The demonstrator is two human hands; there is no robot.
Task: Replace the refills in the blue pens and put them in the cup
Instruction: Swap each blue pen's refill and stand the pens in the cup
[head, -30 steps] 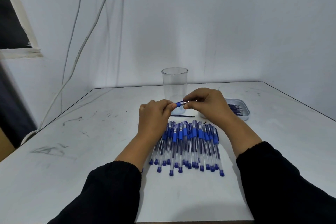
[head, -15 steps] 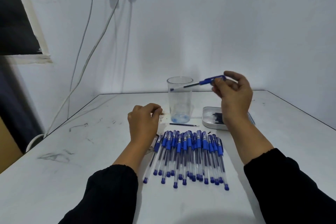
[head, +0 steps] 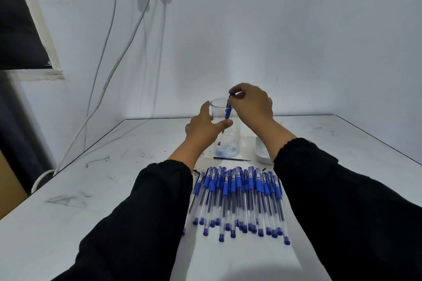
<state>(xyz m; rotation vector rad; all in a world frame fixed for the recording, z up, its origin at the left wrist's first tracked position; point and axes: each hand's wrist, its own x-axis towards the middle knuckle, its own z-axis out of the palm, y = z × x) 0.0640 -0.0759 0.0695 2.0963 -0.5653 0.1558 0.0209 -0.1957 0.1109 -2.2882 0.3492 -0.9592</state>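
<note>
Right hand point(head: 251, 105) pinching pen point(head: 228, 110) cap-end, tip down inside cup point(head: 225, 130) at 12 o'clock; left hand point(head: 203, 128) spread, steadying cup wall. Risk: light cup tipping on surface point(head: 114, 189) if nudged, or pen bouncing out onto pen pile point(head: 239, 201) at 6 o'clock.

Cup point(head: 225, 130) stands on table point(head: 137, 143), toward the back, about centre. My L hand point(head: 204, 129) is at its left side, thumb across its front. My R hand point(head: 251, 104) is above and right of the rim, w/ a pen point(head: 228, 110) going down into the cup, lower end inside, above the bottom. Loose refill point(head: 231, 159) lies just in front of the cup. Tray point(head: 262, 151) sits right of the cup, partly behind my R arm. Row of pens point(head: 239, 201) lies nearer me, in front of the refill, betw. my forearms.
</note>
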